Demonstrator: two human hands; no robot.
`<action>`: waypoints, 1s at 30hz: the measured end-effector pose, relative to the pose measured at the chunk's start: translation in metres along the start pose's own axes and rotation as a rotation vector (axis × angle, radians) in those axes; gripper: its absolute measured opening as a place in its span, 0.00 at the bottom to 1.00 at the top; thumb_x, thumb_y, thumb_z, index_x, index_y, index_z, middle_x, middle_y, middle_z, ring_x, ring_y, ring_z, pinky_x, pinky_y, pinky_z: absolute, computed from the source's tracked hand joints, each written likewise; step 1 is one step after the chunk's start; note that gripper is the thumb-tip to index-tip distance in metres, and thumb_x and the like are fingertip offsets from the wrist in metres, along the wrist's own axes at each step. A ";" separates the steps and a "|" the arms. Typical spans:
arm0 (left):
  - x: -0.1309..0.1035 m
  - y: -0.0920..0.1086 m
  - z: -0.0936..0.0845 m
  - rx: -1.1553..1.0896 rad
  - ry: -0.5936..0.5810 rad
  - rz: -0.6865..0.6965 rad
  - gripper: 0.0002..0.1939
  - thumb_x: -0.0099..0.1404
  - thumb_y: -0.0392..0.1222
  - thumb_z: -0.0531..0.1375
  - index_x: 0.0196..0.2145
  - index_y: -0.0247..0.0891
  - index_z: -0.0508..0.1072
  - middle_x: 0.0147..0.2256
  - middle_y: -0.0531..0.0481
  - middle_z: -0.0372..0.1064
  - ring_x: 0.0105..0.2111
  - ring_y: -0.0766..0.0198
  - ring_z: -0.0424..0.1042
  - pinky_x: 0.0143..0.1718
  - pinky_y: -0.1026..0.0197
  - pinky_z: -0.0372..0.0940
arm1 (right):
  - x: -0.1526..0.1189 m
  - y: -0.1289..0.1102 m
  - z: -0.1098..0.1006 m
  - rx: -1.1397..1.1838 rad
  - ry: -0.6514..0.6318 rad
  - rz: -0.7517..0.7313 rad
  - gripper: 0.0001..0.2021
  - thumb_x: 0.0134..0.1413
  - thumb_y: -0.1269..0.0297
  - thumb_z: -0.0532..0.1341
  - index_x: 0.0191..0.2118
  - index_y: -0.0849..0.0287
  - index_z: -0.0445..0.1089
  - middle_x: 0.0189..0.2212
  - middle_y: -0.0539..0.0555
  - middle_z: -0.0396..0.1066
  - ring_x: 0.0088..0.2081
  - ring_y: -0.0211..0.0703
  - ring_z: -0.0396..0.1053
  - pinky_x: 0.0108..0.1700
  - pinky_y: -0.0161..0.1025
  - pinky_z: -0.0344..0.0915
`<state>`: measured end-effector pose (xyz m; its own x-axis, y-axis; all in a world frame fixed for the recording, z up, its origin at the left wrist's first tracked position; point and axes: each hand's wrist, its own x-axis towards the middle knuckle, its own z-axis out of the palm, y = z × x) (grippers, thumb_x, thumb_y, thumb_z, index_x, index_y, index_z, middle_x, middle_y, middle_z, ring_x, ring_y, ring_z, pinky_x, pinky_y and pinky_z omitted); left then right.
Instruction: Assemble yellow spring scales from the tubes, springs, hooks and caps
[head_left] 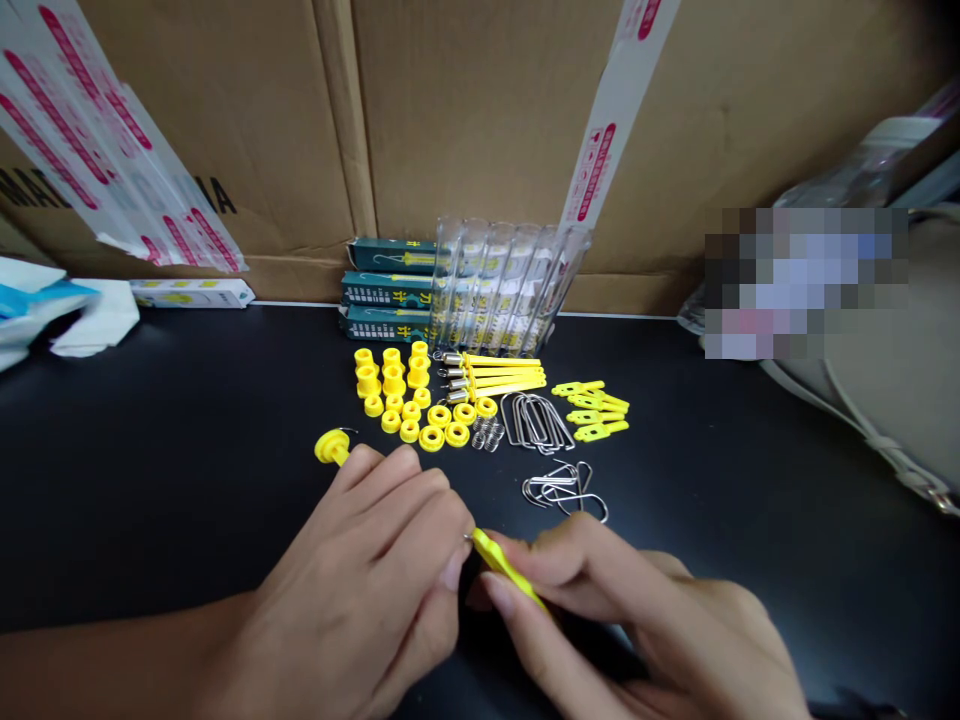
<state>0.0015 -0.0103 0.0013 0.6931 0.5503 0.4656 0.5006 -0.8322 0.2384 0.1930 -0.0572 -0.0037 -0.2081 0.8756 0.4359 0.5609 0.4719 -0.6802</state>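
My left hand is closed, its thumb and fingers pressed together. A thin metal wire end shows at its fingertips; the rest of what it grips is hidden. Past its knuckles a yellow round-headed plastic piece sticks out, with a small dark hook beside it; I cannot tell whether the hand holds it. In my right hand a flat yellow plastic strip is pinched between thumb and index finger. Its tip meets the wire end. Closest beyond the hands lies a tangle of metal hooks.
Yellow caps, yellow rings, springs, bent wire loops, yellow strips with metal ends and yellow tabs lie in groups. Clear tubes stand before green boxes. Cardboard backs the table; a bag is right.
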 end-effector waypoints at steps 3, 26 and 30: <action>0.000 0.000 0.000 -0.002 -0.007 -0.009 0.09 0.68 0.29 0.47 0.32 0.40 0.59 0.30 0.54 0.65 0.32 0.60 0.63 0.36 0.53 0.53 | 0.003 -0.001 0.001 0.110 -0.032 0.056 0.08 0.58 0.73 0.62 0.31 0.54 0.64 0.20 0.41 0.74 0.17 0.31 0.69 0.23 0.24 0.67; 0.002 0.002 0.003 0.020 0.002 -0.046 0.11 0.71 0.32 0.45 0.31 0.41 0.61 0.28 0.53 0.66 0.29 0.59 0.64 0.34 0.54 0.55 | -0.004 0.005 0.005 0.065 0.092 -0.056 0.10 0.58 0.77 0.63 0.37 0.53 0.68 0.29 0.47 0.78 0.25 0.38 0.76 0.30 0.28 0.74; 0.001 0.003 0.003 0.021 0.005 -0.033 0.12 0.71 0.31 0.45 0.31 0.41 0.61 0.28 0.53 0.66 0.29 0.59 0.63 0.33 0.53 0.54 | -0.001 0.004 0.003 0.058 0.095 -0.124 0.14 0.56 0.81 0.63 0.40 0.51 0.67 0.31 0.47 0.78 0.27 0.38 0.77 0.30 0.27 0.75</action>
<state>0.0051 -0.0121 -0.0004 0.6736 0.5770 0.4619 0.5339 -0.8120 0.2359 0.1935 -0.0556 -0.0088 -0.1951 0.7977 0.5706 0.4878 0.5837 -0.6491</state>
